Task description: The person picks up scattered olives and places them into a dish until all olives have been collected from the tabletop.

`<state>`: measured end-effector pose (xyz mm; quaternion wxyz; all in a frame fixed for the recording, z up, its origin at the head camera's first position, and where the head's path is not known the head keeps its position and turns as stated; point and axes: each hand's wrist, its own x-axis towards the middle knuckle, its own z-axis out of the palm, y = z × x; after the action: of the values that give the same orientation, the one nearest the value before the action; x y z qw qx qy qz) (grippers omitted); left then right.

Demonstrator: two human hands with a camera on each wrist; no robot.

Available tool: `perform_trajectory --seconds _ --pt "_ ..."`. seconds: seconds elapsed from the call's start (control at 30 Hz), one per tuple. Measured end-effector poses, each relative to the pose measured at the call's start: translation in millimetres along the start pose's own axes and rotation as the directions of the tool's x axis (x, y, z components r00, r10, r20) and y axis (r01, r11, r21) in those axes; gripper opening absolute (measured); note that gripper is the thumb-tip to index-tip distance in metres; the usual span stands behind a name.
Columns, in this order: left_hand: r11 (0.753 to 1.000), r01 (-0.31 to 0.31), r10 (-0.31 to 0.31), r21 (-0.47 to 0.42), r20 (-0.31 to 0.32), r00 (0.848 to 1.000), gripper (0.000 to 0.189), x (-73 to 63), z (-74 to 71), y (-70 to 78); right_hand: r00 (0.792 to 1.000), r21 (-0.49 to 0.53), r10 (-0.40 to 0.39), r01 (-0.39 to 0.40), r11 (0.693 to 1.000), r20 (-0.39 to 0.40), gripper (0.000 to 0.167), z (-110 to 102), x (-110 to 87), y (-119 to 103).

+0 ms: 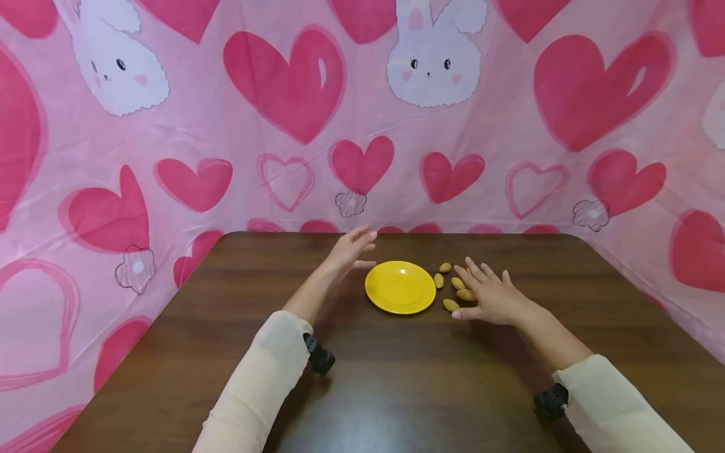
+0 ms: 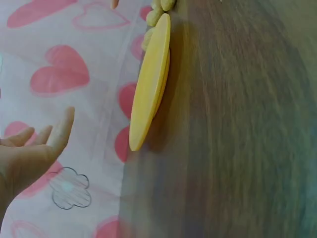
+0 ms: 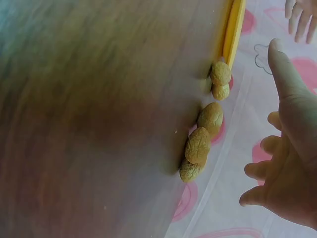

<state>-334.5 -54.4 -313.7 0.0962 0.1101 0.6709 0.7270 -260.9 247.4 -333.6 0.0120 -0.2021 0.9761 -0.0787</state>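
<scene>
where the dark wooden surface point(image 1: 396, 377) meets the pink backdrop point(image 1: 283, 126) printed with hearts and rabbits, the items lie as follows.

yellow plate point(image 1: 399, 287): round, shallow, nothing on it, flat on the surface near the far middle, between the two hands.

peanuts point(image 1: 451, 305): five in the shell, light brown, in a loose cluster on the surface just right of the plate's rim; the wrist view shows them point(image 3: 198, 145) strung in a line running away from the plate's edge point(image 3: 234, 29). none lies on the plate.

left hand point(image 1: 352, 248): forearm reaching forward from a cream sleeve point(image 1: 257, 384), hand raised just left of and beyond the plate, palm turned inward, fingers straight and held together, thumb apart. released; it grasps nothing and touches neither plate nor surface, as far as the left wrist view point(image 2: 29, 153) shows.

right hand point(image 1: 491, 296): forearm angled in from the right, palm down and low over the surface, fingers spread and pointing toward the far left. the fingertips sit next to the peanuts nearest the hand; whether they touch cannot be told. the right wrist view point(image 3: 287, 163) shows the fingers loosely bent, thumb extended, gripping nothing.

black wrist straps point(image 1: 320, 358): one under each sleeve cuff.
</scene>
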Motion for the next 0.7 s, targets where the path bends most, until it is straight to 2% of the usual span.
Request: perform_trajectory --seconds 0.13,0.3,0.4,0.53,0.7 --pt "0.996 0.09 -0.089 0.021 -0.056 0.994 0.061 5.4 1.1 -5.0 1.0 0.025 -0.008 0.008 1.0 0.002 0.096 0.1 -1.2 -0.2" --pt "0.977 0.201 -0.186 0.073 -0.172 0.967 0.061 7.5 2.2 -15.2 1.0 0.045 0.001 -0.002 0.999 0.01 0.096 1.8 -3.0 2.1" --pt "0.962 0.254 -0.23 0.101 -0.203 0.952 0.061 8.1 2.8 -21.0 1.0 0.048 0.003 -0.004 0.999 0.013 0.096 2.9 -4.0 3.3" --pt "0.94 0.292 -0.249 0.174 -0.231 0.94 0.061 8.4 5.2 -27.2 1.0 0.056 0.0 -0.001 0.998 0.016 0.097 3.7 -4.6 3.7" --pt "0.898 0.328 -0.244 0.294 -0.287 0.926 0.054 8.1 10.7 -31.6 1.0 0.055 0.0 -0.001 0.998 0.009 0.096 3.9 -4.4 3.9"
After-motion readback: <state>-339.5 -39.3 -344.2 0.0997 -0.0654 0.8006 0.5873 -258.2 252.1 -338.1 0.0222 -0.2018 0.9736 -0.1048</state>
